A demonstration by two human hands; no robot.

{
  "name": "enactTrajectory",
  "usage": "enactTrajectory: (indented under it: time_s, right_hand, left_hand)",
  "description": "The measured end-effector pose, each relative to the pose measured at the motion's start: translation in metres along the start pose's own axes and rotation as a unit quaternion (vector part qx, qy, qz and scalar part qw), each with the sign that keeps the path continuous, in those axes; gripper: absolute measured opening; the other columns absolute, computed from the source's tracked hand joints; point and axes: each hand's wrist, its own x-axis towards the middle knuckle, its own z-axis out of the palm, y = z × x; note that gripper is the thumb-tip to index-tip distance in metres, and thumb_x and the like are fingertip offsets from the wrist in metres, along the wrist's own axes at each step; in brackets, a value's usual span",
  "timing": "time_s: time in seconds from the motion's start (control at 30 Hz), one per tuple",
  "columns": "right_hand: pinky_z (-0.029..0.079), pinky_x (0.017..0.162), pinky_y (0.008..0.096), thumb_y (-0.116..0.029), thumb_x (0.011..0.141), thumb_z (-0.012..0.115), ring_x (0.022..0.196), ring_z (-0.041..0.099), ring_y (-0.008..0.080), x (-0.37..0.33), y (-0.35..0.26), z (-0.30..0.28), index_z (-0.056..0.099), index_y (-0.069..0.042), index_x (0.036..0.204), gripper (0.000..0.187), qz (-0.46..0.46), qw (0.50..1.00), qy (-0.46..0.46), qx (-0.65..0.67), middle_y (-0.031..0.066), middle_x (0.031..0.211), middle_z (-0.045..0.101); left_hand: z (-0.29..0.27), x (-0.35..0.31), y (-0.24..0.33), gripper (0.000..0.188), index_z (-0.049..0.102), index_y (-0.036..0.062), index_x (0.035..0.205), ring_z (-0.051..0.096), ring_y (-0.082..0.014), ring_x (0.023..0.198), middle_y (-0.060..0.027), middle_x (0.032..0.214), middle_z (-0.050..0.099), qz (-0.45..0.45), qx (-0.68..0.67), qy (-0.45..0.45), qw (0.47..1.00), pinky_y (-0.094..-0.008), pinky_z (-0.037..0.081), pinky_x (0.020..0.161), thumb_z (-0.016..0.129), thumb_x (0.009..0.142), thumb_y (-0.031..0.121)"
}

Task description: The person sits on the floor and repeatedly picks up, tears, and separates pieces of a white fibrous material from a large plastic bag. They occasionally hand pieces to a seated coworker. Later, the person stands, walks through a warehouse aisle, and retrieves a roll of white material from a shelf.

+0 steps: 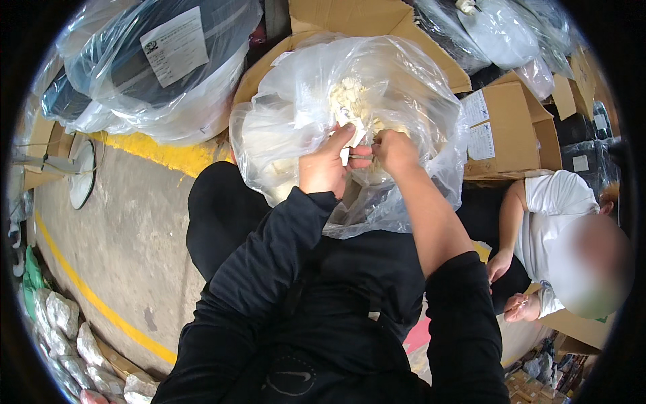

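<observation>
Both my hands meet over a clear plastic bag point(269, 128) that lines an open cardboard box point(377, 12). My left hand point(324, 167) is closed, its thumb pressing on a small white flat piece point(357, 135) that looks like a tag. My right hand point(397, 152) is pinched just beside the left fingertips. What sits between its fingers is hidden. Beyond the hands, inside the bag, lies a loose heap of small cream-coloured pieces point(346, 94), too small to name.
Plastic-wrapped dark bundles point(161, 60) stand at the far left. An open carton point(508, 128) stands to the right, near a seated person in a white shirt point(548, 222). Yellow lines point(101, 306) mark the concrete floor. Wrapped packets point(64, 313) lie at the lower left.
</observation>
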Motion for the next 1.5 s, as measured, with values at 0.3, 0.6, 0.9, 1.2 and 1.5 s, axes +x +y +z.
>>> enactTrajectory:
  time_s: [0.3, 0.6, 0.9, 1.2, 1.5]
  right_hand:
    - [0.051, 0.089, 0.0429, -0.024, 0.083, 0.067, 0.102, 0.065, 0.0333, 0.003, 0.002, 0.0, 0.071, -0.017, 0.108, 0.027, 0.003, 1.0, -0.012, -0.009, 0.0162, 0.106, 0.069]
    - [0.052, 0.086, 0.0451, -0.023, 0.084, 0.065, 0.097, 0.065, 0.0368, 0.007, 0.004, 0.0, 0.073, -0.016, 0.104, 0.023, 0.015, 0.998, 0.058, 0.014, 0.0178, 0.101, 0.069]
    - [0.05, 0.061, 0.0361, -0.015, 0.084, 0.068, 0.064, 0.063, 0.0219, -0.041, 0.009, -0.044, 0.07, 0.001, 0.091, 0.017, -0.017, 0.947, 0.056, 0.316, 0.0132, 0.079, 0.069]
    - [0.04, 0.043, 0.0214, -0.01, 0.089, 0.065, 0.053, 0.051, 0.0065, -0.137, 0.023, -0.103, 0.066, 0.004, 0.097, 0.017, 0.03, 0.828, 0.053, 0.557, 0.005, 0.075, 0.066]
    - [0.045, 0.049, 0.0196, -0.008, 0.09, 0.064, 0.061, 0.059, 0.0061, -0.192, 0.078, -0.11, 0.066, 0.006, 0.099, 0.016, 0.079, 0.833, 0.152, 0.525, 0.0052, 0.08, 0.069]
  left_hand:
    - [0.0, 0.004, 0.0, 0.019, 0.052, 0.0057, 0.101, 0.068, -0.022, 0.07, -0.0114, 0.09, 0.064, 0.034, -0.007, 0.002, 0.999, -0.0325, 0.057, 0.058, 0.065, 0.091, 0.017]
    - [-0.001, 0.007, 0.002, 0.018, 0.052, 0.0061, 0.1, 0.069, -0.0216, 0.071, -0.0104, 0.091, 0.064, 0.029, 0.001, -0.001, 1.0, -0.0319, 0.057, 0.058, 0.064, 0.092, 0.017]
    - [0.001, 0.005, 0.003, 0.015, 0.052, 0.0034, 0.101, 0.069, -0.0226, 0.074, -0.0157, 0.097, 0.067, 0.007, 0.01, -0.003, 1.0, -0.0316, 0.057, 0.06, 0.06, 0.093, 0.014]
    - [0.045, -0.017, -0.02, 0.027, 0.054, 0.0009, 0.12, 0.07, -0.0264, 0.083, -0.0174, 0.104, 0.065, -0.083, 0.095, -0.108, 0.986, -0.0373, 0.059, 0.065, 0.048, 0.095, 0.008]
    - [0.116, -0.037, -0.086, 0.04, 0.057, 0.0022, 0.115, 0.066, -0.0256, 0.091, -0.0128, 0.105, 0.064, -0.295, 0.025, -0.132, 0.946, -0.0451, 0.058, 0.072, 0.035, 0.102, 0.033]
